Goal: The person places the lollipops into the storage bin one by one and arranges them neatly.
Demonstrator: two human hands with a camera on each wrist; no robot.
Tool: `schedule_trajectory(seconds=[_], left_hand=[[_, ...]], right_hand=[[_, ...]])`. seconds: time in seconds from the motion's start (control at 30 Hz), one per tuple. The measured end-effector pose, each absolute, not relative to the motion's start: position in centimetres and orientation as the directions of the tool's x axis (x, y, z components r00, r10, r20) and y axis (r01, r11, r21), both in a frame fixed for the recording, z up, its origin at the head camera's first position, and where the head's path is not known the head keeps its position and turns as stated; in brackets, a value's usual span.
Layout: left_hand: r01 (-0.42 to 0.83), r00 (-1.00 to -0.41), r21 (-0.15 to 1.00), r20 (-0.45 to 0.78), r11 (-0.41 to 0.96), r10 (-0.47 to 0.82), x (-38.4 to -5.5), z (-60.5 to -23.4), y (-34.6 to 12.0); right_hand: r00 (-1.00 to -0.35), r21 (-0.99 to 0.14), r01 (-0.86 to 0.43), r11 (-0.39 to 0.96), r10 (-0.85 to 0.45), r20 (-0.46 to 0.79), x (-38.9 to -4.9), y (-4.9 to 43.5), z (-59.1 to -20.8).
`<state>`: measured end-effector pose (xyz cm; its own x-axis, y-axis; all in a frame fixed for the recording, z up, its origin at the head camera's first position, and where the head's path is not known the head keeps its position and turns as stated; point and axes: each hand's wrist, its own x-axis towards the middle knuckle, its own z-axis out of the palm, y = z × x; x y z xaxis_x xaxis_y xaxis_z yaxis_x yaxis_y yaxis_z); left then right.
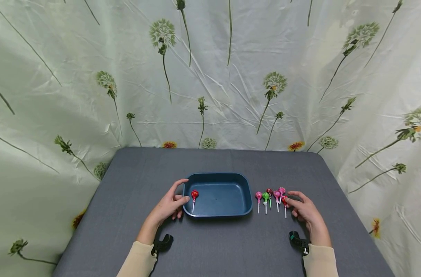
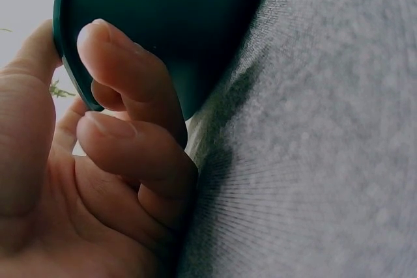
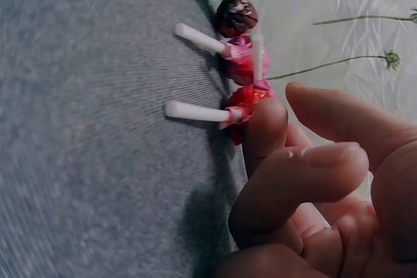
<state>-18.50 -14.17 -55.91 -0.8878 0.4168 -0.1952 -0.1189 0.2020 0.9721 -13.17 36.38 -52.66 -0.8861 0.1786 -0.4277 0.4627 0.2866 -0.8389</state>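
A dark blue tray [image 1: 216,214] lies on the table, with one red lollipop [image 1: 194,193] inside near its left wall. My left hand [image 1: 167,204] is at the tray's left side, index finger and thumb touching the rim; its lower fingers bend loosely in the left wrist view. To the right of the tray lies a small group of lollipops: pink [image 1: 258,196], green [image 1: 265,196], dark red [image 1: 269,191] and more pink ones. My right hand [image 1: 305,209] is by the red lollipop [image 3: 240,107] at the group's right end, a fingertip right at its head, the thumb apart from it.
A grey cloth-covered table [image 1: 217,246] spreads under everything. Behind and beside it hangs a pale curtain [image 1: 217,77] printed with dandelions. Each wrist wears a black camera mount [image 1: 163,243].
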Motion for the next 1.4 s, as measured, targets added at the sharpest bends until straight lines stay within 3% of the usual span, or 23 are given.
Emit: schedule_trajectory(seconds=[0.73, 1.4], left_hand=[[-0.098, -0.89, 0.976, -0.174, 0.196, 0.422, -18.36, -55.77, -14.13], [-0.098, -0.884, 0.979, -0.167, 0.177, 0.436, -18.32, -55.72, -14.17]], right_hand=[[-0.891, -0.812, 0.454, 0.367, 0.185, -0.415, -13.64, 36.2, -53.34], [-0.877, -0.809, 0.476, 0.345, 0.249, -0.41, -13.55, 36.36, -53.55]])
